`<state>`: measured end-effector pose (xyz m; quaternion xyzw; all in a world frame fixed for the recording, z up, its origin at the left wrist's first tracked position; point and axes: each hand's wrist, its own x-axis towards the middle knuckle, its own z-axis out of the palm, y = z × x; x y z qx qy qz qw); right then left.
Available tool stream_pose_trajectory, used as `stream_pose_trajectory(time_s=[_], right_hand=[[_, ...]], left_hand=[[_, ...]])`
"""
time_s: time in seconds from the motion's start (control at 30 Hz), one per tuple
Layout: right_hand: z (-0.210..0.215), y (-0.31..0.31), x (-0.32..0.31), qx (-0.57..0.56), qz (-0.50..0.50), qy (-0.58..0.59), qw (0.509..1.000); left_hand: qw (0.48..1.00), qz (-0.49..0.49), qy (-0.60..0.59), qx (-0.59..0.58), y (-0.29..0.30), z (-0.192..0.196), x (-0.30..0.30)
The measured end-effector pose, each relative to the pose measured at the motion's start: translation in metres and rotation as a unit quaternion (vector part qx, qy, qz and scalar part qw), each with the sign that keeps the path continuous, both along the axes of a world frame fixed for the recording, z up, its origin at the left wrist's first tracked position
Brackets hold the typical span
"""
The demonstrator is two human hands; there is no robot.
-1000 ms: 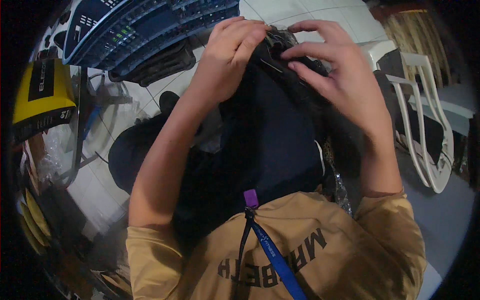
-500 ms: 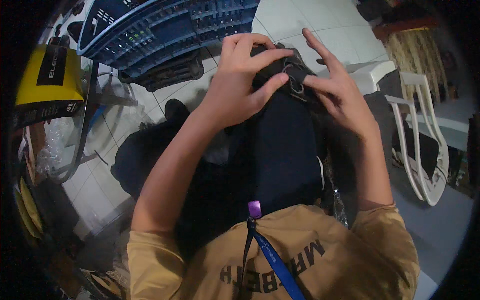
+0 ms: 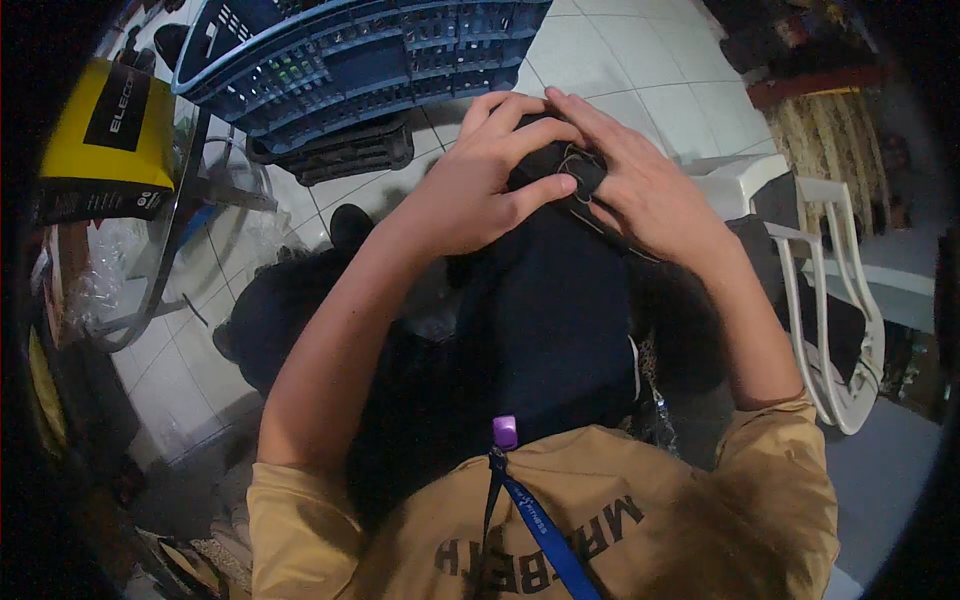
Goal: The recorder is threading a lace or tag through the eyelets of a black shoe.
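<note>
Holding small blk item (image 3: 543, 166) in L grip (image 3: 478, 172), closed on it w/ fingers bent over far edge & thumb pressed along near side. Touching same item's R side w/ R grip (image 3: 652, 196); can't tell if clamped or merely resting, w/ fingers held fairly straight, angled up & L, tips just beside L fingers. Located btwn both hands, at far end of dark trousers (image 3: 570, 310). Showing thin looped cord (image 3: 577, 157) on item, nr L thumb tip. Can't make out exact kind: too dark & partly covered.

Wearing tan T-shirt (image 3: 610, 475) w/ dark lettering, plus blue lanyard (image 3: 548, 530) w/ purple clip (image 3: 505, 432) at top end. See blue slatted crate (image 3: 365, 65) past L hand, w/ blk crate (image 3: 340, 152) partly hidden under it, over pale tiled floor (image 3: 185, 375). Note yellow & blk box (image 3: 105, 150) far L, nr dark metal frame (image 3: 170, 240) & clear plastic wrap (image 3: 112, 272). Also see white plastic chair (image 3: 745, 182), R of R forearm.
</note>
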<state>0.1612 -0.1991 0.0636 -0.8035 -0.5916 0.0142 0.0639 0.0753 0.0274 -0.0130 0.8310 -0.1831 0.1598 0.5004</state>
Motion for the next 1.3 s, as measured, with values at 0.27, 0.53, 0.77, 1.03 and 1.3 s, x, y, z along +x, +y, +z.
stream_pose_trajectory(time_s=[0.27, 0.53, 0.77, 1.03, 1.3], right_hand=[[0.021, -0.022, -0.002, 0.060, -0.014, 0.082, 0.995], [0.050, -0.043, -0.023, 0.070, -0.019, 0.120, 0.990], [0.030, -0.043, -0.028, 0.151, -0.115, 0.292, 0.937], [0.071, -0.034, -0.038, -0.012, -0.218, 0.220, 0.951], [0.096, -0.063, -0.022, 0.039, -0.235, 0.124, 0.963]], left_hand=[[0.999, -0.028, 0.006, -0.020, 0.002, -0.004, 0.001], [0.999, -0.017, -0.040, -0.001, -0.006, 0.003, 0.002], [0.999, 0.000, -0.040, 0.017, -0.008, 0.005, 0.000], [0.999, 0.011, -0.033, 0.021, -0.002, -0.001, 0.004], [1.000, -0.013, -0.027, 0.009, 0.001, 0.001, 0.004]])
